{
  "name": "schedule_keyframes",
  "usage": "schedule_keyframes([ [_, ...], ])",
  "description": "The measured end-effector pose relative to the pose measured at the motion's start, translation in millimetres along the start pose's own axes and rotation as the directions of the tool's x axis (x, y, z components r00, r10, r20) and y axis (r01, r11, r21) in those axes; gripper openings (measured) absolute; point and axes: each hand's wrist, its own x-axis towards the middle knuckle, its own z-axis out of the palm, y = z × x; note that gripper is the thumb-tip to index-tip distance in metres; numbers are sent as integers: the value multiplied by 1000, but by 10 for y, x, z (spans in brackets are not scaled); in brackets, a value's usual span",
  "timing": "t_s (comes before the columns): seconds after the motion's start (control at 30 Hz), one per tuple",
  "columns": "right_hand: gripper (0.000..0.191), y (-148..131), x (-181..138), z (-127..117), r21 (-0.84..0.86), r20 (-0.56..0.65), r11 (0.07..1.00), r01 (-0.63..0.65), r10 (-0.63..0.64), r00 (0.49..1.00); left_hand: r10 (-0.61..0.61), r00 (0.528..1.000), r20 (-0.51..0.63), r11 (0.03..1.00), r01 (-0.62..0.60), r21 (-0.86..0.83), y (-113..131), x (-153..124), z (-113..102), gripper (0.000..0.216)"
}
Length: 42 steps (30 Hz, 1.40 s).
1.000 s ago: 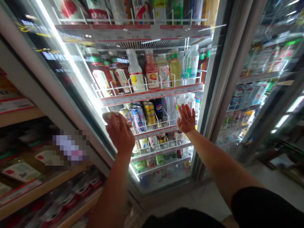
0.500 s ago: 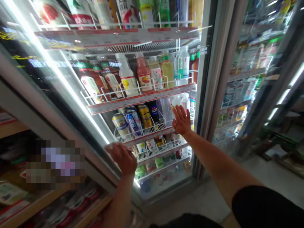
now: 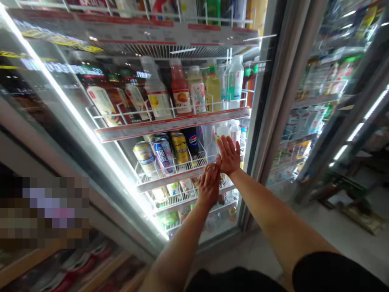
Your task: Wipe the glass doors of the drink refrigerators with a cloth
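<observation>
My right hand (image 3: 228, 155) is raised with its fingers spread and palm forward, in front of the glass door (image 3: 188, 253) of a drinks fridge. It looks flat against the glass, though the contact itself is hard to make out. Just below and left of it, my left hand (image 3: 209, 185) reaches up, fingers extended, its tips close to the right thumb. Neither hand shows anything held. Behind them stand a dark Pepsi bottle (image 3: 192, 141), a gold can (image 3: 180, 148), a blue and pink can (image 3: 164, 155) and a yellow and white can (image 3: 144, 156).
Higher up, a fridge shelf (image 3: 176, 123) carries juice and tea bottles, including a red-pink one (image 3: 181, 91). A bright light strip (image 3: 71, 111) runs down the left side. A second fridge (image 3: 316, 97) is at right, and wooden shelving (image 3: 106, 269) with packaged goods at lower left.
My left hand has moved right, from the left edge of the fridge to beside my right hand. My right hand stays raised with fingers spread. The view has shifted slightly.
</observation>
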Motion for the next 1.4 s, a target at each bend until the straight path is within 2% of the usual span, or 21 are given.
schedule_keyframes([
  [0.1,58,-2,2,-1,17,-34,1000,8,-8,999,73,997,11,997,-73,18,-129,6,-168,60],
  [0.2,59,-10,3,-7,39,-65,999,12,-10,998,75,997,-4,993,-75,87,-412,-126,-470,62],
  [0.33,61,-16,3,-22,53,-81,998,23,-19,997,3,997,-83,973,16,229,-900,-613,-887,70],
  [0.5,61,-23,-13,-22,61,-64,998,0,4,998,-117,991,-61,934,130,334,-1325,-1380,-1245,79],
  [0.6,61,-38,-19,-18,78,-47,997,-18,22,999,-173,983,-66,932,185,311,-1453,-1490,-1360,76],
  [0.7,61,-58,-9,-29,67,-75,998,-1,6,997,-236,959,-158,928,271,257,-1604,-1198,-1456,68],
  [0.87,59,-83,30,-63,41,-127,999,23,-18,992,-226,919,-322,920,311,240,-1762,-159,-1652,57],
  [0.97,59,-87,46,-80,39,-120,999,30,-25,992,-149,917,-370,937,251,243,-1612,456,-1653,56],
  [1.07,59,-86,57,-95,60,-137,997,39,-30,990,-120,916,-383,964,199,176,-1294,869,-1467,56],
  [1.17,59,-80,65,-102,76,-164,995,57,-44,986,-31,944,-328,984,87,157,-920,1065,-1165,63],
  [1.27,58,-63,61,-90,65,-166,995,70,-58,984,111,967,-231,986,-78,146,-616,1116,-881,65],
  [1.33,56,-48,53,-78,47,-162,996,74,-66,985,180,964,-195,978,-154,139,-508,1118,-767,63],
  [1.4,55,-37,45,-71,31,-149,997,74,-68,987,218,961,-170,971,-196,138,-494,1126,-744,62],
])
